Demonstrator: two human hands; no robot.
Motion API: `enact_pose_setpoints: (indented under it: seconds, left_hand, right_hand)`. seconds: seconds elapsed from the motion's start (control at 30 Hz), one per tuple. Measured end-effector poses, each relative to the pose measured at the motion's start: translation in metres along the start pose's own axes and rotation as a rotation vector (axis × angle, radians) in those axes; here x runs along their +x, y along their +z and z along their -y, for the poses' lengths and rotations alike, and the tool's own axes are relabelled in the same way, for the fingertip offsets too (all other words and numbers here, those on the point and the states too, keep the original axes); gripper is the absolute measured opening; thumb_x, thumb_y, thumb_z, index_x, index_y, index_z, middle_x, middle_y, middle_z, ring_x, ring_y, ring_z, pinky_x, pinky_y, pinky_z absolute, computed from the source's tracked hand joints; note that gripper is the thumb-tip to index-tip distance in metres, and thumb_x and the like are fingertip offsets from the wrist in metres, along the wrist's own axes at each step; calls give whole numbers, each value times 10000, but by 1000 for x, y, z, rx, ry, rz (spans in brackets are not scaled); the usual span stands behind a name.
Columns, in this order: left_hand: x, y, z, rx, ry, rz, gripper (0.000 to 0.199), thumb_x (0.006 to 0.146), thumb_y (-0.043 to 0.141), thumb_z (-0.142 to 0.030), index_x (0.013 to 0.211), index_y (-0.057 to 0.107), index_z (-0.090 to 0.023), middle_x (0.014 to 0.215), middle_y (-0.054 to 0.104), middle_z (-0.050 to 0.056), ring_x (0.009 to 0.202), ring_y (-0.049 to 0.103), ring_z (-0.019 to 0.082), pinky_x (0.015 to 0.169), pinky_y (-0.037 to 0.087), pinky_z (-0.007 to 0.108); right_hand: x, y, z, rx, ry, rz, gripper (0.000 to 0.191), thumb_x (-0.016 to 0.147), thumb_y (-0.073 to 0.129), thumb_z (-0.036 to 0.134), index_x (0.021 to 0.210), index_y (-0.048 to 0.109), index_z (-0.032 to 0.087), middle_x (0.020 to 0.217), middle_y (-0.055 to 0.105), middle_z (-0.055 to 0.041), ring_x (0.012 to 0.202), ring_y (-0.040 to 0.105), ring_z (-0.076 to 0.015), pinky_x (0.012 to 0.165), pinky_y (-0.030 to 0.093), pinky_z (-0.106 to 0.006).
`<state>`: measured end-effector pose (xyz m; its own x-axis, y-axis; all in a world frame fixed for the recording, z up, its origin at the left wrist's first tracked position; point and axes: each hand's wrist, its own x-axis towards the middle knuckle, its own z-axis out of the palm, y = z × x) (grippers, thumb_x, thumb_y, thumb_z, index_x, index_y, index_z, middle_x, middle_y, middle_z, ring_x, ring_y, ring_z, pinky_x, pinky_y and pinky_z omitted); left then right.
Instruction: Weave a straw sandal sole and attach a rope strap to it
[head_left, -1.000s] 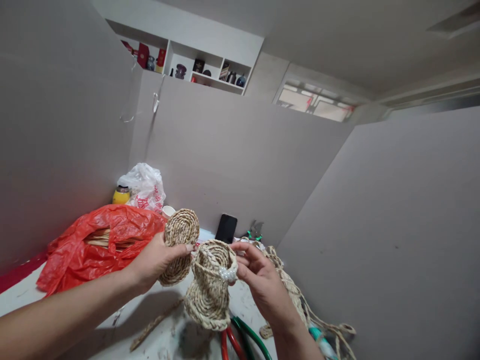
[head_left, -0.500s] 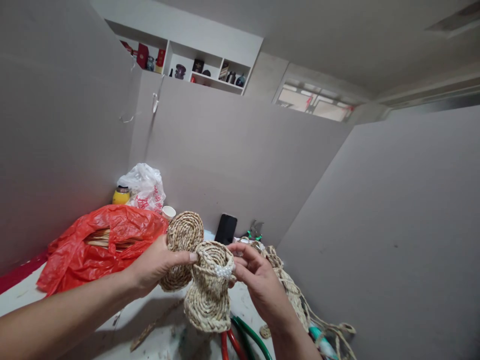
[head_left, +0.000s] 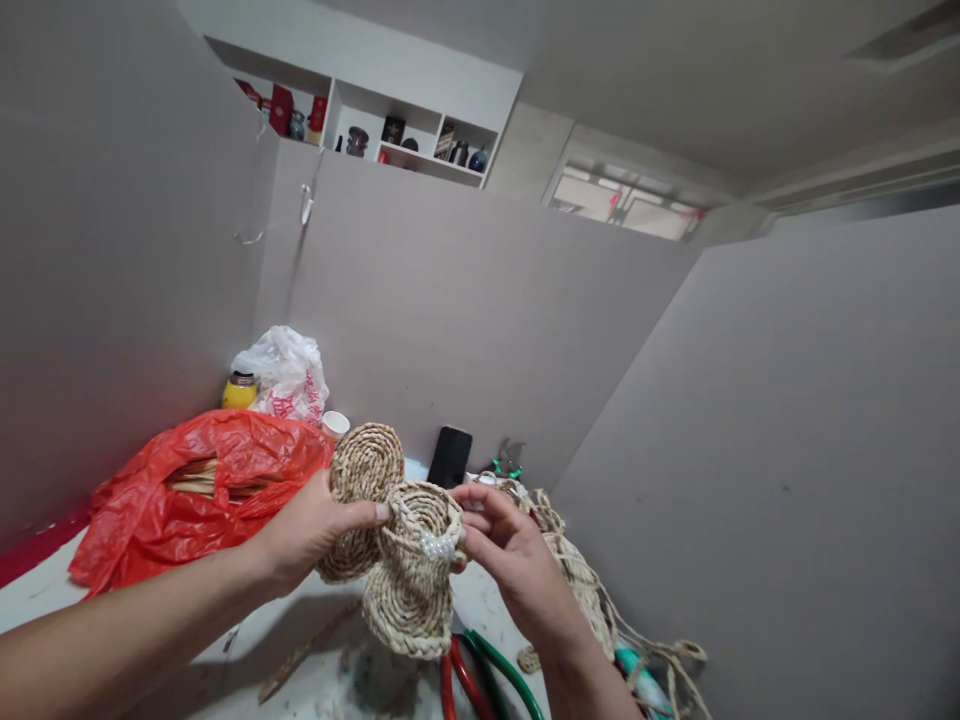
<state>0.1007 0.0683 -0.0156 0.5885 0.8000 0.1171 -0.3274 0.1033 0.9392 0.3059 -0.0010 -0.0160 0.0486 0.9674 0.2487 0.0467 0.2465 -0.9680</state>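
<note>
My left hand (head_left: 309, 532) is closed on a pair of small braided-straw slippers. Its thumb presses the near edge of the slipper with a band (head_left: 409, 605), while the other slipper's figure-eight sole (head_left: 367, 462) is pinched behind, facing me. A white pearl-bead bow (head_left: 439, 545) decorates the right side of the band. My right hand (head_left: 514, 560) closes its thumb and fingers on that band's edge beside the bow; some of its fingertips are hidden behind the straw. Both slippers are held above the white table (head_left: 315, 660).
At left lie a red plastic bag (head_left: 202, 520) of straw, a white bag (head_left: 289, 370), a yellow jar (head_left: 240, 392) and a paper cup (head_left: 336, 424). Behind are a phone (head_left: 450, 457) and pliers (head_left: 510, 458). Straw cord (head_left: 577, 570) heaps at right; red and green handles (head_left: 495, 670) sit in front.
The banded slipper has shifted slightly left and up in my hands. Both grips stay the same, and the whole view has moved only a little.
</note>
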Motion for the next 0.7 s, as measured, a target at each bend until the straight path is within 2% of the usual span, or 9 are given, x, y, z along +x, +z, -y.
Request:
enact_pose_setpoints:
  seconds: [0.17, 0.33, 0.43, 0.53, 0.7]
  left_hand:
    - [1, -1, 0, -6, 8, 22, 358, 694, 727, -201, 1028, 621, -128, 1053, 681, 125, 893, 642, 231, 840, 468, 371]
    - [1, -1, 0, -1, 17, 83, 280, 710, 717, -217, 959, 628, -124, 934, 690, 103, 888, 634, 237, 822, 461, 360]
    - [1, -1, 1, 9, 15, 60, 243, 713, 714, -239, 911, 633, -124, 849, 687, 89, 792, 630, 205, 735, 464, 317]
    - [2, -2, 2, -1, -25, 22, 252, 708, 725, -284, 873, 623, -124, 756, 673, 84, 701, 636, 192, 628, 461, 285]
    - [8, -4, 6, -42, -110, -53, 324, 677, 759, -333, 873, 598, -132, 792, 665, 86, 771, 681, 247, 589, 496, 289]
  right_hand:
    - [0, 0, -1, 21, -10, -1, 311, 738, 752, 360, 964, 618, 194, 694, 651, -3, 591, 525, -112, 538, 442, -225]
    - [-1, -3, 0, 45, -7, -43, 308, 703, 780, 356, 935, 654, 196, 711, 675, -19, 588, 532, -118, 532, 443, -229]
    - [1, -10, -1, 39, 14, -67, 301, 699, 781, 366, 926, 671, 200, 689, 661, -8, 559, 509, -105, 523, 441, -224]
    - [4, -19, -6, -10, 103, -72, 304, 686, 784, 375, 905, 687, 187, 650, 619, 10, 523, 473, -89, 500, 423, -210]
    - [11, -29, -20, -32, 207, -61, 317, 661, 783, 365, 892, 677, 176, 683, 604, 15, 524, 470, -88, 466, 411, -204]
